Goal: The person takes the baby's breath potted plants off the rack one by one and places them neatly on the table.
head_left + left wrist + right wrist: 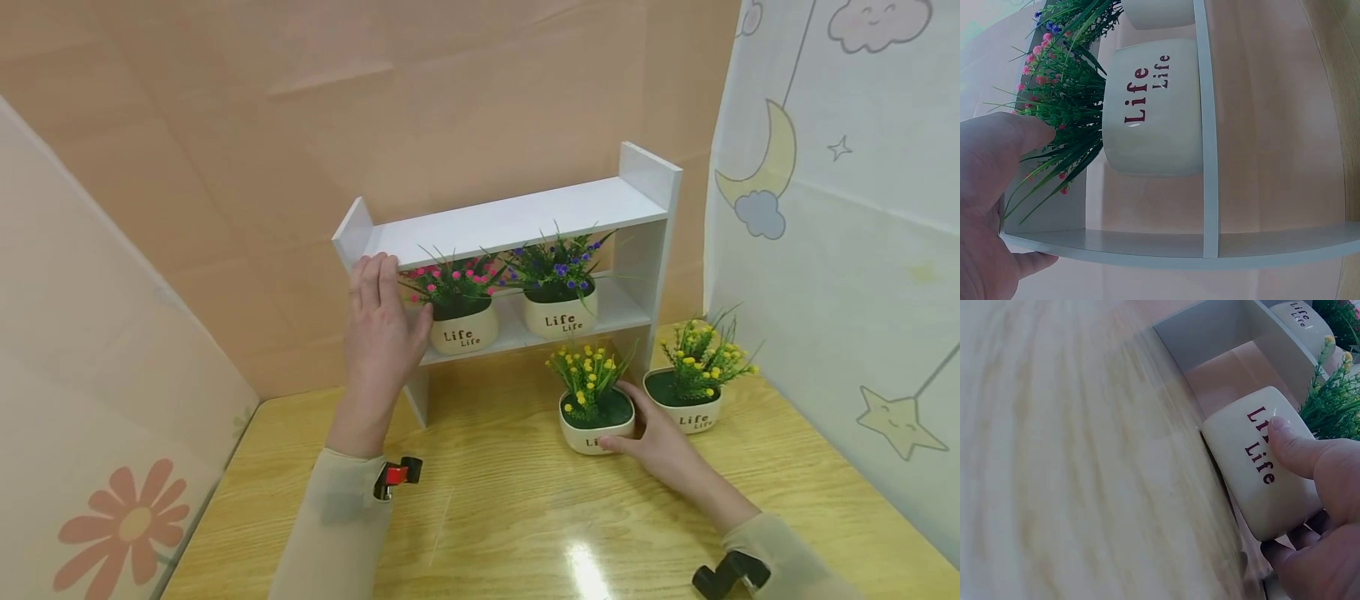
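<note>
A white two-tier shelf (pixel 510 218) stands on the table, and my left hand (pixel 381 325) grips its upper left front corner. In the left wrist view the left thumb (pixel 1038 132) lies on the inner side, before the pink flowers. My right hand (pixel 663 442) holds a cream pot of yellow flowers (pixel 596 417) by its right side, in front of the shelf's lower opening. The right thumb (pixel 1297 450) presses on the pot's lettered front (pixel 1254 469). Whether the pot touches the table, I cannot tell.
A pot of pink flowers (pixel 465 329) and a pot of purple flowers (pixel 561 310) sit on the shelf's middle board. Another yellow-flowered pot (pixel 686 404) stands at the shelf's right, close beside the right hand. Printed cloth walls (pixel 832 275) border the wooden table (pixel 480 517).
</note>
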### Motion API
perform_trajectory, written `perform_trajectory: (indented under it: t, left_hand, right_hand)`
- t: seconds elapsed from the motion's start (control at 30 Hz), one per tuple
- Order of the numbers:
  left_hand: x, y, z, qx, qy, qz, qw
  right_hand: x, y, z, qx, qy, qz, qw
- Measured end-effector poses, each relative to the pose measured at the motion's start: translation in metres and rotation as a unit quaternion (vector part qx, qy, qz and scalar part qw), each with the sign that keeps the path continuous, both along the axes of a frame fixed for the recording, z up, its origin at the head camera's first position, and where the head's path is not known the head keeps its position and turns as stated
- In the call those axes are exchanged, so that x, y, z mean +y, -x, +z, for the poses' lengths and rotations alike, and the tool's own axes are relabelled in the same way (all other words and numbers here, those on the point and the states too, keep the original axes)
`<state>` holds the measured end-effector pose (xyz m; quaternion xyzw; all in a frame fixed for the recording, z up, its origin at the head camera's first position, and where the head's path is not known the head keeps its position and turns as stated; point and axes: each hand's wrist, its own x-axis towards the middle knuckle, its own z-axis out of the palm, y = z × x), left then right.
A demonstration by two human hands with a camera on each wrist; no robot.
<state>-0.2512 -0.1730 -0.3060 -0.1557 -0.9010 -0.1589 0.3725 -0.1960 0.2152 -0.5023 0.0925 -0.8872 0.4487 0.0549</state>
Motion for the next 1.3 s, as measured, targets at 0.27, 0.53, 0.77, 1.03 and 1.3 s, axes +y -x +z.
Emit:
perform_trajectory:
  t: [0.27, 0.53, 0.77, 1.03, 1.3]
  left_hand:
    - [0.0, 0.0, 0.0, -0.001, 0.0, 0.001, 1.0]
    - [0.0, 0.0, -0.001, -0.001, 0.0, 0.0, 1.0]
    - [0.0, 0.002, -0.002, 0.005, 0.0, -0.001, 1.0]
    - [0.0, 0.002, -0.003, 0.018, 0.004, -0.007, 0.9998]
    - [0.0, 0.001, -0.001, 0.02, 0.004, -0.005, 0.9998]
  right_hand:
    - [0.002, 0.0, -0.005, 0.001, 0.007, 0.001, 1.0]
    - [0.007, -0.002, -0.004, 0.01, 0.019, 0.014, 0.9997]
    - [0.01, -0.003, -0.003, -0.001, 0.03, 0.018, 0.9994]
    - [0.011, -0.004, -0.003, 0.002, 0.047, 0.028, 0.9985]
    - [0.011, -0.003, -0.003, 0.006, 0.039, 0.025, 0.9989]
